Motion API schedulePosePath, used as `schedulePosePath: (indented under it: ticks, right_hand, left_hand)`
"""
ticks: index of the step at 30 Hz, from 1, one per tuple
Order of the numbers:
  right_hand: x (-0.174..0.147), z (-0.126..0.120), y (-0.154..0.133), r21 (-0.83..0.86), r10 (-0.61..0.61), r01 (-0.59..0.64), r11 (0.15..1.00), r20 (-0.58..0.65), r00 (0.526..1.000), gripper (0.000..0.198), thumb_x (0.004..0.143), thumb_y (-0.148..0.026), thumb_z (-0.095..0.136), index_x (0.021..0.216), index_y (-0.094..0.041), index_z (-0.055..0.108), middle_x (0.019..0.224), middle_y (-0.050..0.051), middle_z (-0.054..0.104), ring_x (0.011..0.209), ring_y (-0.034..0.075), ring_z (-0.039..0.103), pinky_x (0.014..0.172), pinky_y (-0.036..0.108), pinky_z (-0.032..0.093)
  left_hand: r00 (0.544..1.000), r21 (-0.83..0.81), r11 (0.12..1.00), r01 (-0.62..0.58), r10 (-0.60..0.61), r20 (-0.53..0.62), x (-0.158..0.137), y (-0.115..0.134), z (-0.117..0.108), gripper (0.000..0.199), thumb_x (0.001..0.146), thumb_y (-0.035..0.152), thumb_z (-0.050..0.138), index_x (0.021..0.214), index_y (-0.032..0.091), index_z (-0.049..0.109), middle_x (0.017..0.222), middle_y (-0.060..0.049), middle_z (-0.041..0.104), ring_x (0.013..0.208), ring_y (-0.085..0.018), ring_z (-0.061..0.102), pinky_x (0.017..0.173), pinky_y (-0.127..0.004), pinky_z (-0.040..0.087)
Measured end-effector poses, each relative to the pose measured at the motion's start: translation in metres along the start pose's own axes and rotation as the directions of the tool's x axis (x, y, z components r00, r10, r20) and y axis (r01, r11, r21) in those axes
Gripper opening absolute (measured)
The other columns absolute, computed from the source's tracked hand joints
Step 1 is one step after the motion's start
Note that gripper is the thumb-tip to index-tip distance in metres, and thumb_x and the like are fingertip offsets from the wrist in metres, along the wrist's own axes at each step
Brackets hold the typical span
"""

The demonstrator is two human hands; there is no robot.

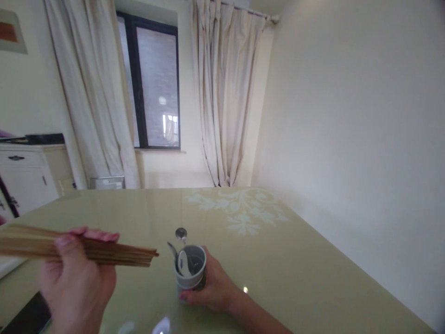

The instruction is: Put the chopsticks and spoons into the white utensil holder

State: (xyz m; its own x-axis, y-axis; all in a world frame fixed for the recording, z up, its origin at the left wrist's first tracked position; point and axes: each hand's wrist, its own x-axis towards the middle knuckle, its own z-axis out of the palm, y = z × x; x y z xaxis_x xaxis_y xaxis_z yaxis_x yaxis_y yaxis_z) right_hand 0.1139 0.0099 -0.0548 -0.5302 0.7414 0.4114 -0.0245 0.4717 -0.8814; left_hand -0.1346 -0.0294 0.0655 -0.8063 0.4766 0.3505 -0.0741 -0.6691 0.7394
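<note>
Cream curtains (90, 93) hang beyond a glossy tabletop (295, 278), and at left the left hand (76, 273) has a bundle of wooden chopsticks (121, 254) gripped, nearly level, tips pointing towards the cup but apart from it. Even pressure should stop those sticks fanning out! Next along, a white spoon (183, 264) and a metal spoon (181, 233) lean in that grey cup (190, 281), with the right hand (217, 287) wrapped round its side; a firm, upright hold looks best against tipping.
</note>
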Motion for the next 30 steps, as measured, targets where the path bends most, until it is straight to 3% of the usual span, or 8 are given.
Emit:
schedulePosePath:
  ticks: [3,7,12,18,20,23,26,30]
  right_hand:
    - [0.001,0.0,-0.004,-0.005,-0.011,0.01,1.0,-0.008,1.0,0.081,0.065,-0.033,0.099,0.137,-0.025,0.062,0.127,0.007,0.071,0.117,0.03,0.069,0.106,0.044,0.052]
    - [0.002,-0.002,-0.007,-0.012,-0.016,0.016,1.0,-0.026,1.0,0.079,0.066,-0.028,0.097,0.137,-0.026,0.062,0.127,0.006,0.071,0.116,0.029,0.069,0.105,0.044,0.052]
    - [0.002,-0.007,0.0,0.008,-0.011,0.011,1.0,-0.074,0.997,0.076,0.064,-0.024,0.096,0.132,-0.025,0.063,0.123,0.005,0.072,0.113,0.029,0.069,0.102,0.042,0.053]
    - [0.002,-0.01,0.002,0.007,-0.012,0.012,1.0,-0.097,0.995,0.074,0.063,-0.023,0.095,0.13,-0.024,0.064,0.122,0.005,0.074,0.111,0.029,0.07,0.102,0.042,0.053]
    - [0.002,-0.009,0.003,0.019,-0.013,0.015,1.0,-0.093,0.996,0.072,0.064,-0.024,0.095,0.129,-0.023,0.064,0.121,0.006,0.074,0.11,0.029,0.07,0.101,0.042,0.053]
    - [0.003,-0.008,0.007,0.052,-0.017,0.021,0.998,-0.08,0.997,0.074,0.064,-0.024,0.094,0.131,-0.023,0.063,0.123,0.007,0.074,0.112,0.029,0.07,0.101,0.042,0.053]
    - [0.003,-0.008,0.01,0.057,-0.013,0.017,0.998,-0.078,0.997,0.076,0.064,-0.022,0.094,0.132,-0.023,0.062,0.125,0.007,0.073,0.115,0.03,0.07,0.104,0.043,0.052]
    - [0.004,-0.008,0.009,0.019,0.005,-0.003,1.0,-0.08,0.997,0.076,0.063,-0.023,0.094,0.131,-0.024,0.062,0.125,0.007,0.074,0.115,0.03,0.07,0.104,0.045,0.053]
  left_hand:
    - [0.983,0.054,0.991,0.12,-0.126,0.131,-0.007,-0.027,0.0,0.035,0.092,0.055,0.075,0.101,0.023,0.064,0.077,0.005,0.066,0.07,-0.014,0.064,0.072,-0.028,0.061]
    - [0.953,0.352,0.935,0.037,-0.139,0.271,-0.03,-0.06,0.005,0.055,0.088,0.073,0.067,0.106,0.021,0.066,0.08,-0.001,0.075,0.075,-0.019,0.074,0.074,-0.032,0.063]
    - [0.892,0.391,0.92,-0.006,-0.172,0.418,-0.05,-0.094,0.002,0.055,0.086,0.074,0.066,0.104,0.022,0.065,0.075,0.001,0.073,0.075,-0.02,0.074,0.077,-0.032,0.064]
    - [0.825,0.366,0.87,0.331,-0.455,0.334,-0.037,-0.106,-0.007,0.032,0.087,0.046,0.078,0.099,0.018,0.068,0.076,-0.002,0.075,0.073,-0.018,0.074,0.078,-0.03,0.065]
    - [0.746,0.377,0.765,0.523,-0.624,0.233,-0.031,-0.101,-0.014,0.02,0.091,0.03,0.075,0.104,0.017,0.069,0.086,-0.005,0.078,0.073,-0.017,0.075,0.076,-0.03,0.065]
    - [0.529,0.459,0.574,0.678,-0.815,0.238,-0.026,-0.098,-0.025,0.023,0.085,0.023,0.08,0.104,0.015,0.072,0.097,-0.009,0.08,0.078,-0.019,0.076,0.079,-0.032,0.065]
    - [0.45,0.644,0.597,0.479,-0.797,0.403,-0.023,-0.107,-0.029,0.031,0.078,0.04,0.087,0.093,0.016,0.074,0.089,-0.008,0.079,0.081,-0.024,0.074,0.078,-0.034,0.062]
    - [0.565,0.804,0.568,-0.176,-0.611,0.555,-0.024,-0.126,-0.021,0.027,0.082,0.047,0.074,0.08,0.02,0.07,0.086,-0.008,0.077,0.091,-0.031,0.072,0.085,-0.038,0.056]
